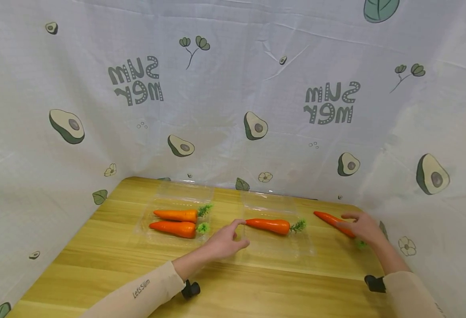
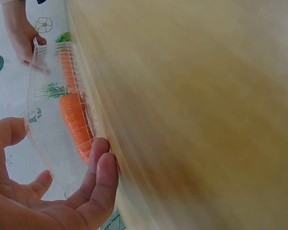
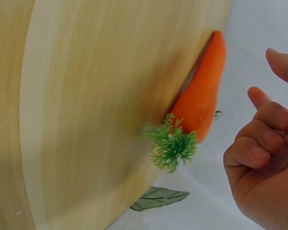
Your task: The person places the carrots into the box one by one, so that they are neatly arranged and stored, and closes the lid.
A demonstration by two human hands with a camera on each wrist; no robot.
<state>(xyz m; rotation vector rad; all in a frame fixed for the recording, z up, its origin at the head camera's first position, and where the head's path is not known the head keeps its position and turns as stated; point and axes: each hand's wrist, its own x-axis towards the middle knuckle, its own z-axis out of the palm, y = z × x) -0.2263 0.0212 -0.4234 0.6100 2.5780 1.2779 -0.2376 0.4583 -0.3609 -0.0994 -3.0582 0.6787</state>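
A clear plastic container (image 1: 270,249) with its lid raised holds one orange carrot (image 1: 270,225) with a green tuft. My left hand (image 1: 226,242) is at the left side of that container, thumb and fingers spread, and its fingertips appear to touch the plastic in the left wrist view. Farther right, a loose carrot (image 1: 328,219) lies slanted on the table. My right hand (image 1: 362,227) hovers over it with loosely bent fingers; the right wrist view shows a gap between the hand and this carrot (image 3: 201,88).
Another clear container (image 1: 159,238) on the left, lid raised, holds two carrots (image 1: 175,215) side by side. The wooden table (image 1: 257,291) meets a printed white curtain (image 1: 217,88) at the back and sides. Black wrist devices (image 1: 191,290) sit by both cuffs.
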